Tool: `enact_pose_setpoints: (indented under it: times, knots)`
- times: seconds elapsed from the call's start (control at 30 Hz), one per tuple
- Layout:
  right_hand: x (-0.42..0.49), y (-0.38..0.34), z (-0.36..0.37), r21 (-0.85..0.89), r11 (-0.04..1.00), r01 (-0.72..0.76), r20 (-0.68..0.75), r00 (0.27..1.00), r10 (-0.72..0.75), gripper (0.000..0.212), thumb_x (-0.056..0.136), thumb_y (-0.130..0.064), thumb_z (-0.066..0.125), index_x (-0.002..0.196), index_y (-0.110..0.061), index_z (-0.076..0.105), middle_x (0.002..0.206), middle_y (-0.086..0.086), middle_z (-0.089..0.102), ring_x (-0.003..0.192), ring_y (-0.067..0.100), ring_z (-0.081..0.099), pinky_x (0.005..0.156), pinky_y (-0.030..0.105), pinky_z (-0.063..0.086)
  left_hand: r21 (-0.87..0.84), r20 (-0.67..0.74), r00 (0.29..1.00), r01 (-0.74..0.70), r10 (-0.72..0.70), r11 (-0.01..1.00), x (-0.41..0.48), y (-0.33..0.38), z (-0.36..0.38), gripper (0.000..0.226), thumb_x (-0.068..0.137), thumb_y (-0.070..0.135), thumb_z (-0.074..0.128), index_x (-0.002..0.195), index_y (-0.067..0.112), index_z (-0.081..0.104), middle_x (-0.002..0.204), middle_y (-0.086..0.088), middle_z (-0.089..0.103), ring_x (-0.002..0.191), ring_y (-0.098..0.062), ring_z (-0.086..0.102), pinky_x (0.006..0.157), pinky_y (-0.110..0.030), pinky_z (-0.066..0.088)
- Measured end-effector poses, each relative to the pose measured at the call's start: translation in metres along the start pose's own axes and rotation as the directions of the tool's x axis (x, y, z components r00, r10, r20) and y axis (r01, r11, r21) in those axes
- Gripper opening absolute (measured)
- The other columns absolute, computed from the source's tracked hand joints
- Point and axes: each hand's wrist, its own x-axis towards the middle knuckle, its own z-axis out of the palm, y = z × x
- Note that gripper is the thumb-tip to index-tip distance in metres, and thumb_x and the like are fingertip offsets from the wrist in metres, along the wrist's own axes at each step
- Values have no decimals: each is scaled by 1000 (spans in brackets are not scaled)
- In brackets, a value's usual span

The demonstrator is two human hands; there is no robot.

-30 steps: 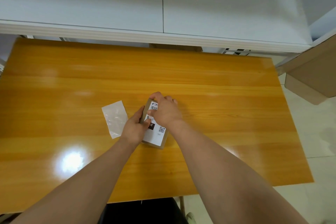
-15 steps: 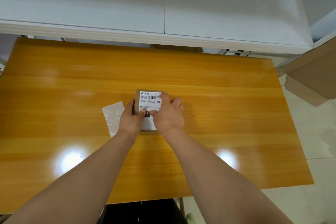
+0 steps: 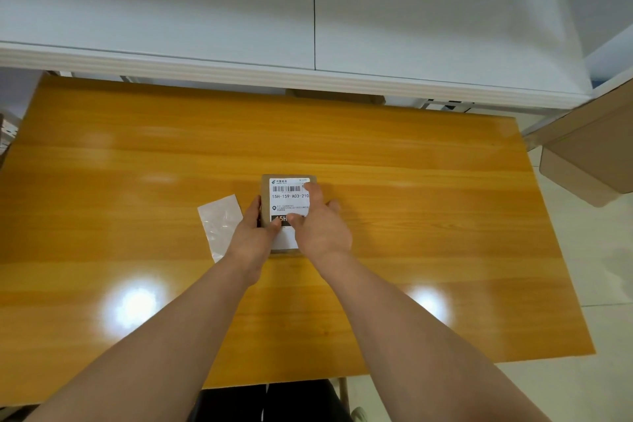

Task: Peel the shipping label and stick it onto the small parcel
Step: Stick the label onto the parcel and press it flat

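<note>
A small brown parcel lies flat in the middle of the orange wooden table. A white shipping label with a barcode and black print covers its top face. My left hand grips the parcel's left edge, thumb resting on the label's dark band. My right hand lies on the label's right side, index finger stretched up to the top right corner and thumb pressing near the dark band. The parcel's lower part is hidden under both hands.
The shiny white backing sheet lies just left of the parcel, partly under my left wrist. A white cabinet runs along the table's far edge. A cardboard box sits off the table's right side.
The parcel went from tilted to lying straight on the table, a little farther from me. My right hand slid down and now presses the label's right side; the left hand holds the left edge.
</note>
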Motion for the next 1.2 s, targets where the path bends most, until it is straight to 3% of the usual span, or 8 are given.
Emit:
enact_pose_setpoints:
  times: [0.27, 0.43, 0.53, 0.63, 0.7, 0.9, 1.1, 1.2]
  knots:
    - [1, -1, 5, -22, 1000, -4, 19, 1000, 5, 63, 95, -41, 53, 148, -40, 18, 131, 10, 39, 90, 31, 65, 71, 38, 49, -12, 128, 991, 48, -46, 999, -5, 8, -7, 83, 87, -20, 38, 149, 35, 33, 128, 9, 64, 122, -17, 57, 102, -37, 46]
    - [1, -1, 5, -26, 1000, -10, 23, 1000, 10, 63, 95, -41, 53, 147, -40, 19, 129, 10, 39, 90, 32, 65, 71, 38, 48, 29, 220, 971, 93, -97, 995, -9, 11, -12, 108, 76, -26, 42, 155, 40, 8, 146, 9, 50, 130, -20, 50, 112, -41, 38]
    - [2, -1, 5, -24, 1000, -18, 21, 1000, 18, 62, 95, -41, 53, 147, -42, 19, 129, 10, 39, 90, 33, 65, 71, 39, 49, 3, 233, 971, 62, -61, 998, -8, 7, -10, 100, 79, -14, 57, 152, 40, 17, 140, 12, 57, 129, -16, 52, 112, -40, 38]
    - [1, -1, 5, -25, 1000, -19, 13, 1000, 19, 61, 95, -39, 52, 146, -42, 20, 128, 12, 39, 90, 34, 65, 75, 41, 53, -51, 154, 988, 5, 2, 999, -11, 8, 0, 78, 89, 16, 69, 150, 37, 26, 135, 11, 61, 127, -13, 53, 108, -35, 40]
    - [0, 0, 5, -16, 1000, -21, 6, 1000, 21, 60, 95, -39, 52, 146, -43, 22, 128, 12, 40, 89, 34, 65, 76, 42, 53, -36, 104, 994, -23, 27, 999, -10, 7, 5, 73, 88, 19, 71, 147, 35, 31, 133, 10, 61, 125, -13, 55, 106, -37, 44]
    - [2, 2, 3, 63, 998, -23, 9, 1000, 23, 62, 93, -41, 57, 145, -45, 24, 130, 10, 40, 88, 33, 66, 70, 37, 47, 5, 97, 995, 19, -19, 1000, -10, 5, 3, 95, 84, -14, 59, 153, 36, 16, 139, 6, 56, 123, -19, 56, 99, -38, 51]
    - [1, 11, -7, 157, 987, 46, 158, 985, -71, 87, 87, -14, 69, 151, -40, 15, 138, 11, 33, 107, 30, 61, 97, 44, 50, 34, 109, 989, 99, -102, 995, -7, 6, 1, 112, 82, -21, 54, 154, 39, -8, 143, 6, 54, 128, -20, 53, 110, -44, 42]
    - [-2, 16, -14, 109, 989, 98, 228, 966, -121, 98, 86, -10, 69, 154, -39, 5, 141, 10, 29, 118, 31, 54, 99, 42, 48, 30, 123, 986, 114, -117, 993, -7, 6, 0, 117, 79, -23, 54, 153, 39, -13, 143, 5, 52, 128, -21, 52, 109, -41, 41]
